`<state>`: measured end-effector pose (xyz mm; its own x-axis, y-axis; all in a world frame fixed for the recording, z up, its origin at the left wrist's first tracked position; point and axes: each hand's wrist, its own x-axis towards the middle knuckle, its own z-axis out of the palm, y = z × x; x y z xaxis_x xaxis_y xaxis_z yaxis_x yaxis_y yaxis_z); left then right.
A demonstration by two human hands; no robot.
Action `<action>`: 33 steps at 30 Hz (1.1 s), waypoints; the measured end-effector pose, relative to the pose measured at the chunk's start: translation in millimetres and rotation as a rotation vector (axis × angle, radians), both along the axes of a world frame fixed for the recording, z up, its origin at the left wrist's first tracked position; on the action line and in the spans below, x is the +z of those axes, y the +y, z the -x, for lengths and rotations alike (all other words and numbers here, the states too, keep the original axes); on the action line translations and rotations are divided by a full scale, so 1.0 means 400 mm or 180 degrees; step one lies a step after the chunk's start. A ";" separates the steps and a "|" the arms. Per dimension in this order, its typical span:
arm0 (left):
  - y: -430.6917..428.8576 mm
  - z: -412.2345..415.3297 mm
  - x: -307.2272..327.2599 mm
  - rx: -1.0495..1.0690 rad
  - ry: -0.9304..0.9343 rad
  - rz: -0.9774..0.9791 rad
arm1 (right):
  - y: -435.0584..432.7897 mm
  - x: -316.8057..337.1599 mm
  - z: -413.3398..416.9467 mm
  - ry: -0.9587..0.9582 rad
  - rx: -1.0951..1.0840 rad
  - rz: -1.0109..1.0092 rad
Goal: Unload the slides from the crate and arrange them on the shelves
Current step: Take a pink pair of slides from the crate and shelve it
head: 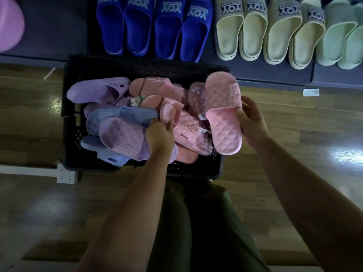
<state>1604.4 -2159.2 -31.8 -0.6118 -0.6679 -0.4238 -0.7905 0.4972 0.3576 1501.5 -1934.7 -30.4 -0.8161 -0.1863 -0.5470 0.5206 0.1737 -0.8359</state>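
A black perforated crate (196,171) sits on the floor in front of me, filled with several pink, lilac and grey-blue quilted slides. My right hand (251,122) grips the right edge of a pink slide (224,114) held over the crate's right side. My left hand (160,132) reaches into the pile and closes on the edge of a pink slide (172,112) in the middle, beside a grey-blue slide (119,116). A low dark shelf (275,75) runs behind the crate.
On the shelf stand blue slides (153,30), beige slides (269,34) and pale green slides (341,42) in rows. A pink rounded object (9,24) sits top left. A white power strip (66,174) lies on the wooden floor left of the crate. My legs are below.
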 end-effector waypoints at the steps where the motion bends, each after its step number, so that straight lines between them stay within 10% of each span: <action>1: 0.004 0.003 -0.005 0.0019 0.0002 -0.0011 | 0.004 -0.008 0.002 -0.0008 0.0033 0.0000; 18: -0.002 0.055 0.211 0.0237 0.1065 -0.0903 | 0.006 0.180 0.030 0.0040 0.0169 -0.0118; 33: -0.078 0.144 0.961 0.1253 0.2333 -0.2132 | -0.051 0.970 0.062 0.0261 0.0310 0.0620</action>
<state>1546.8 -2190.3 352.7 -0.6583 -0.6415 -0.3940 -0.3336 -0.2205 0.9165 1476.9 -1955.1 357.7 -0.8294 -0.3618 -0.4256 0.4383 0.0510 -0.8974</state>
